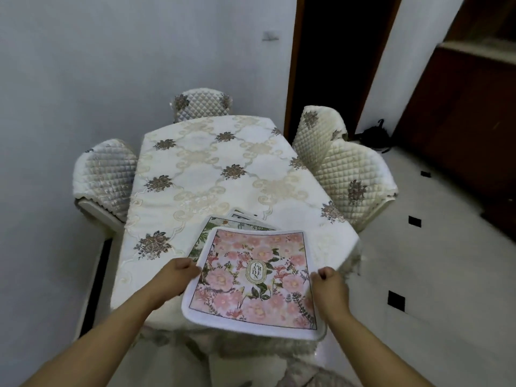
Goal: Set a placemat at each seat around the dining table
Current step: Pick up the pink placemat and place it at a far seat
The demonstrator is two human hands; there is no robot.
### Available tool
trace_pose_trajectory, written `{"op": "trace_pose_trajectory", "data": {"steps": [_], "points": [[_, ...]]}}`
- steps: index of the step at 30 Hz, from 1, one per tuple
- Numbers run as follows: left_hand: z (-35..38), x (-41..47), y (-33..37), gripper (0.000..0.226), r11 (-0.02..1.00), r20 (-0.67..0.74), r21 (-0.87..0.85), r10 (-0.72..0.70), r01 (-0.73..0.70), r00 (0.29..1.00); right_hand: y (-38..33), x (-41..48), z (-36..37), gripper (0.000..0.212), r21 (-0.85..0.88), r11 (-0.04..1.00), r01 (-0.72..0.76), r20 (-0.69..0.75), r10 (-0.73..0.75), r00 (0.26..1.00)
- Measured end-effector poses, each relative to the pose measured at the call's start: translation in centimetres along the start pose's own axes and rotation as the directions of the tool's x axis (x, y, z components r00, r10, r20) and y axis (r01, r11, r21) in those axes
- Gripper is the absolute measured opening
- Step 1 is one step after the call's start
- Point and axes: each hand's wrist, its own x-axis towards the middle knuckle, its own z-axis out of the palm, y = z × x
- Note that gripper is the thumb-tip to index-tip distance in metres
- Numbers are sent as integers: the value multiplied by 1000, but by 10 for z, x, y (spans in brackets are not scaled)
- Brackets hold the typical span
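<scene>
The pink placemat is held at the near end of the tabletop, its far half over the cloth and its near edge hanging out past the tabletop's near edge. It has a white border, pink flowers and an oval label in the middle. The left hand holds its left edge and the right hand holds its right edge; the fingers of each hand are closed on the mat's border, thumbs on top.

Under the pink placemat, toward the tabletop's far end, the corners of a stack of other mats stick out; the top one seen is green and leafy, and how many lie there cannot be told. The stack rests on the tabletop's near half.

The tabletop wears a cream cloth with embroidered grey flower bunches. Four quilted chairs stand round it: one chair at the tabletop's left side, one far chair at its far end, and two chairs on its right side, the nearer just in front of the farther. A dark bag lies on the floor beyond the right-side chairs, near a dark doorway.
</scene>
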Motion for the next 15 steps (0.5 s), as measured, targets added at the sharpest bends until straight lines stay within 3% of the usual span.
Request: {"op": "trace_pose_trajectory", "data": {"steps": [6,15], "points": [[-12,-50,72,45,956,-110,20,292,-292,950,-41,-34,-77,24,-23,994,110,-85,-111,990],[40,-121,181,43,848,-40,82,528,-524,848,-43,-40,-236,22,-46,983,180,-159,-185,970]]}}
